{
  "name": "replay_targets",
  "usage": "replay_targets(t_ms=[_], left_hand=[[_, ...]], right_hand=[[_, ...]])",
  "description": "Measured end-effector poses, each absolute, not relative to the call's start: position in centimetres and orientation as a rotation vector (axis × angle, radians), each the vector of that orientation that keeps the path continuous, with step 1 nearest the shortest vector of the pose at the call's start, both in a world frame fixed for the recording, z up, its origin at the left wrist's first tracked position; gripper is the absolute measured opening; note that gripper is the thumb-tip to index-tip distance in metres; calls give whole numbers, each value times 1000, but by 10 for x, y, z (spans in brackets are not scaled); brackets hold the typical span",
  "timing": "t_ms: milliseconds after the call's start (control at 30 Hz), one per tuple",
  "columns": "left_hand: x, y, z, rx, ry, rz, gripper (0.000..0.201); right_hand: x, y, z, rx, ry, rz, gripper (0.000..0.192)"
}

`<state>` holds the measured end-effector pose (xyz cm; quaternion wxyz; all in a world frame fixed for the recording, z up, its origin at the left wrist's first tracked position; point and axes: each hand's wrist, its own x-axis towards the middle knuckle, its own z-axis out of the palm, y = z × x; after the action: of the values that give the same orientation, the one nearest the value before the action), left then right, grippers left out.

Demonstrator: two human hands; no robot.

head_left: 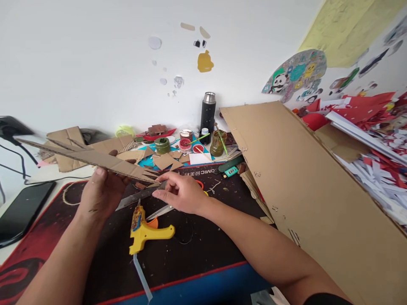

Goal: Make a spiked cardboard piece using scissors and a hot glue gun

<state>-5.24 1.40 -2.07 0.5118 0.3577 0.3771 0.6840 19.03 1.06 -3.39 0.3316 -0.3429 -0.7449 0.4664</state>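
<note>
My left hand (101, 190) grips a long, narrow cardboard strip (79, 154) that runs from the far left to a jagged, notched end near the middle. My right hand (181, 192) pinches that notched end with fingertips. Under both hands a metal ruler (136, 198) lies on the dark desk mat (203, 250), beside scissors (160, 210) with an orange handle. A yellow hot glue gun (146, 231) rests on the mat just below my hands, a glue stick trailing from its back.
A large cardboard box panel (311, 190) leans at the right over heaps of red and white paper scraps (375, 144). Paint pots, a black thermos (208, 112), a brush jar and cardboard offcuts crowd the back. A black phone (23, 209) lies at the left.
</note>
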Motion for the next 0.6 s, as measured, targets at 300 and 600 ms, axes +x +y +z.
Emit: replay_targets(t_ms=[300, 600], left_hand=[[-50, 14, -30, 906, 882, 1599, 70], [-52, 13, -24, 924, 1062, 1629, 53]], right_hand=[[189, 6, -26, -1021, -2156, 880, 33], [193, 10, -28, -953, -1917, 1246, 37]])
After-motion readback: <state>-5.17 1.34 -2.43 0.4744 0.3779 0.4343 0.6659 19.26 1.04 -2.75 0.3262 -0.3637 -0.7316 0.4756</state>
